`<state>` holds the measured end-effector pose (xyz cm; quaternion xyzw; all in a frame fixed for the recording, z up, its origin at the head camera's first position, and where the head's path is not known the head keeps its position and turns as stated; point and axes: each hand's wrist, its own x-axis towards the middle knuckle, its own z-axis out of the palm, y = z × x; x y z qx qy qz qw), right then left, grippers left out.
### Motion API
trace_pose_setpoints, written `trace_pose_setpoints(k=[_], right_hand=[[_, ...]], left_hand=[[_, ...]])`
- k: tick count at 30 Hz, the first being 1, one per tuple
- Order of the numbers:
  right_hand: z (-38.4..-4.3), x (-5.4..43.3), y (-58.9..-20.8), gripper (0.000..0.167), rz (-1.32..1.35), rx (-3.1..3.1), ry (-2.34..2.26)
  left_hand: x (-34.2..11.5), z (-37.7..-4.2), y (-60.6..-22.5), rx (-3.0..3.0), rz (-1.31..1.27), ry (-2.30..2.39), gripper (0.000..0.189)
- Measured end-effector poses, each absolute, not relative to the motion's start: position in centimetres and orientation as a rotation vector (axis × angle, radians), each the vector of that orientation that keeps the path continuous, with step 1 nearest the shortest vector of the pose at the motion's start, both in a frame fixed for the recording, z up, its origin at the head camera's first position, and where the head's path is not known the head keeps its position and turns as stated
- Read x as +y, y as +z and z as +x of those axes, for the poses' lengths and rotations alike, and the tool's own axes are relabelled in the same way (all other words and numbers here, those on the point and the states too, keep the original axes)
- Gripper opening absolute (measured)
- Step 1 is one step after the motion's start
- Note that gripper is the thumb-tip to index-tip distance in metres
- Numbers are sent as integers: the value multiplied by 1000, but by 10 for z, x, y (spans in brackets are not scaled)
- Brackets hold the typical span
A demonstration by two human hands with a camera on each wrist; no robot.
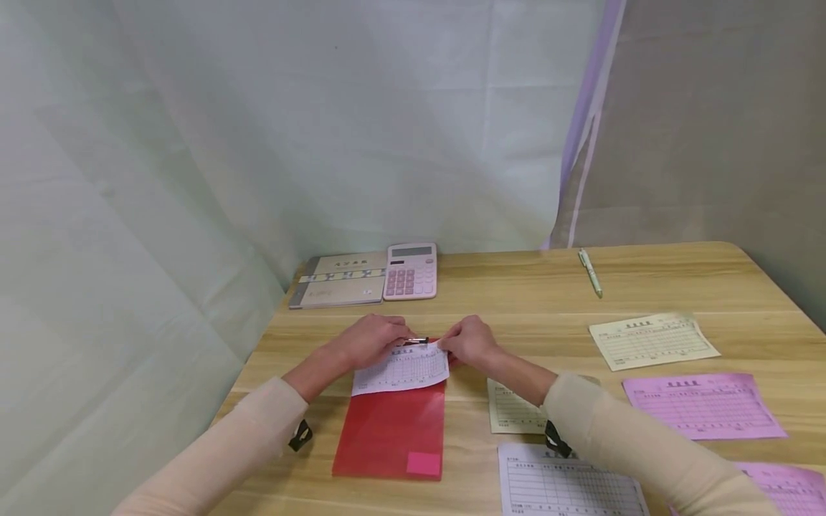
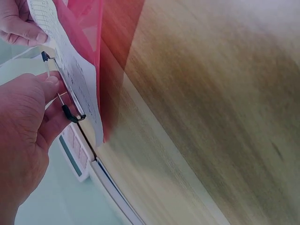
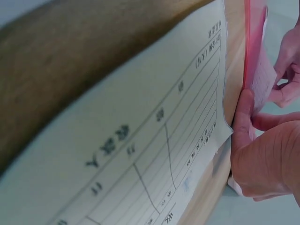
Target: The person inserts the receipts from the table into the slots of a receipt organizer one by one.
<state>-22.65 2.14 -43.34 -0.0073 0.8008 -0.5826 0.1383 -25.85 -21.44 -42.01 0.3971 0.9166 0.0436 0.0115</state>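
A red folder (image 1: 390,433) lies on the table with a white printed slip (image 1: 403,369) over its upper part. At the folder's top edge is a metal clip with black tips (image 2: 70,113). My left hand (image 1: 374,340) pinches the clip's wire lever between thumb and fingers, as the left wrist view shows. On the other side, my right hand (image 1: 474,340) pinches the slip's upper right corner, thumb and forefinger at the folder's edge in the right wrist view. The slip's lower edge curls up slightly off the red cover.
Behind the hands, a pink calculator (image 1: 411,272) overlaps a beige booklet (image 1: 342,279). A pen (image 1: 590,272) lies at the back right. Yellow slips (image 1: 652,342), pink slips (image 1: 706,407) and another white slip (image 1: 568,484) spread over the right side, partly under my right forearm.
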Motion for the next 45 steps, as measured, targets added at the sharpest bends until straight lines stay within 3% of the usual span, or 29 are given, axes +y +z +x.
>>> trace_pose_setpoints(k=[45], right_hand=[[-225,16,-435,10,-93,2435,-1597]], left_hand=[[-212,-254,-421,2873,1307,26,29]])
